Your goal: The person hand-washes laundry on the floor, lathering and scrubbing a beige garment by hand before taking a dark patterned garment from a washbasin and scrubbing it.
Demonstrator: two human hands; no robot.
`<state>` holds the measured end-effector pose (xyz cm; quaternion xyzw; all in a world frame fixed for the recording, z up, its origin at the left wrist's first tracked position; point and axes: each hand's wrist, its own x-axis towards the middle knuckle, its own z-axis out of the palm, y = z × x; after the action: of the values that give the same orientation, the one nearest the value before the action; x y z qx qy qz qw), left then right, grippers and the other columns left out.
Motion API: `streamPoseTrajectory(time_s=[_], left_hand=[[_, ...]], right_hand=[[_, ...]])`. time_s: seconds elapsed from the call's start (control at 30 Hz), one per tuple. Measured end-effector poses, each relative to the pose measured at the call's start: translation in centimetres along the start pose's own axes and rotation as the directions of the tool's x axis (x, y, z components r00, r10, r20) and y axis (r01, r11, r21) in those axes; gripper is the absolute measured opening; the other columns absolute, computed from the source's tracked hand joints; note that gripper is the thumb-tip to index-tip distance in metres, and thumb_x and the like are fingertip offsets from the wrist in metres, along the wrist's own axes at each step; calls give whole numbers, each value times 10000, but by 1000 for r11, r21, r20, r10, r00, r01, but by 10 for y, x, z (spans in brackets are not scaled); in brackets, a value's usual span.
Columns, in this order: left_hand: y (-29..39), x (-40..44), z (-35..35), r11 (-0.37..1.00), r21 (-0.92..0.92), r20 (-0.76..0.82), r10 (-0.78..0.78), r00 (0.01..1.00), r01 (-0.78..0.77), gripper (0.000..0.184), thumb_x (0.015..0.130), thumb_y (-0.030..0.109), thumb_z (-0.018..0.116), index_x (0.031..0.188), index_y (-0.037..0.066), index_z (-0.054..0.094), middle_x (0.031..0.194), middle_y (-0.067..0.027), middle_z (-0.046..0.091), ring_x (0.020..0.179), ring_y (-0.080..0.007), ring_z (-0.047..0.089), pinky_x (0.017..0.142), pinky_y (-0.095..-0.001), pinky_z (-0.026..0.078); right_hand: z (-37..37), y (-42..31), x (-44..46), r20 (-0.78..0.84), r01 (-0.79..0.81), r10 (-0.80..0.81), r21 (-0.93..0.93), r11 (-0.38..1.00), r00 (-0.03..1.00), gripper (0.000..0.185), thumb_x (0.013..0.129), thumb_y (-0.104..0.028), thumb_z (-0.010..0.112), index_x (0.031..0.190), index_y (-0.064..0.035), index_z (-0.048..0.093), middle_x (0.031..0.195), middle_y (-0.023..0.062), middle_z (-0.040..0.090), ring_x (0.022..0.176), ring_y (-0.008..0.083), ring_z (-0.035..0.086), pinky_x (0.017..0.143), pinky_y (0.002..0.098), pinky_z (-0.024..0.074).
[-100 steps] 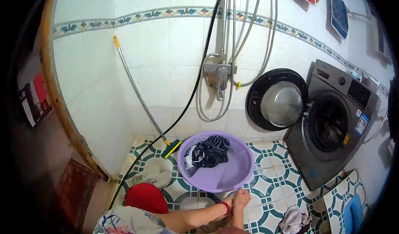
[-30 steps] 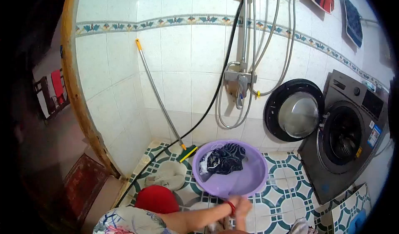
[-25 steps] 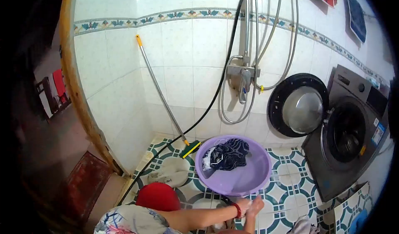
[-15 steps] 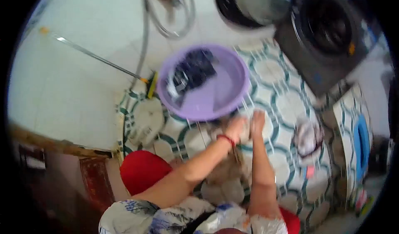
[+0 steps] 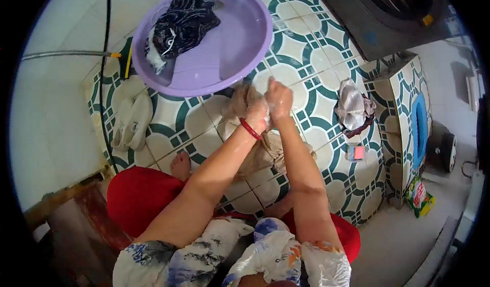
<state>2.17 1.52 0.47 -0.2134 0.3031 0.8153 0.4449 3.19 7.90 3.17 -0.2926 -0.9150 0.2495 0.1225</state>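
Note:
My left hand (image 5: 256,114), with a red band at the wrist, is closed on a wet beige garment (image 5: 258,157). Close against it, my right hand (image 5: 279,101) is also closed on the fabric, its fingers curled in a fist. The garment hangs and bunches beneath both hands down to the tiled floor, and part of it shows just left of my fingers. Suds or water whiten the skin of both hands. Just beyond them stands a purple tub (image 5: 245,72), holding a dark patterned garment (image 5: 186,24) on its left side.
A pair of pale shoes (image 5: 133,121) and a broom (image 5: 125,60) are at the left. To the right lie a small heap of clothes (image 5: 352,106) and a pink-and-blue block (image 5: 356,152). A dark washing machine (image 5: 377,27) stands at the upper right, near a raised tiled step (image 5: 400,90).
My view has tipped downward, so the tub sits higher and further left. My hands have also shifted up and left in view, staying together at the beige garment.

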Motion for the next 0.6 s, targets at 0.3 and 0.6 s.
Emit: streamPoseTrajectory(time_s=[0.3,0.6], left_hand=[[-4,18,29,966,-24,222,-247,943,259,221,864,232,504,945,34,560,851,-46,573,760,-163,566,639,-281,472],[63,41,49,906,284,454,-415,788,314,266,861,295,472,986,64,513,956,-74,565,888,-160,546,797,-306,442]], right_hand=[[-50,10,26,40,-150,151,-42,988,988,285,841,-315,502,937,-56,571,790,201,567,726,314,582,652,422,457],[-88,35,29,187,-36,-23,306,951,982,327,728,-124,652,1029,-47,552,930,132,607,848,263,601,745,304,472]])
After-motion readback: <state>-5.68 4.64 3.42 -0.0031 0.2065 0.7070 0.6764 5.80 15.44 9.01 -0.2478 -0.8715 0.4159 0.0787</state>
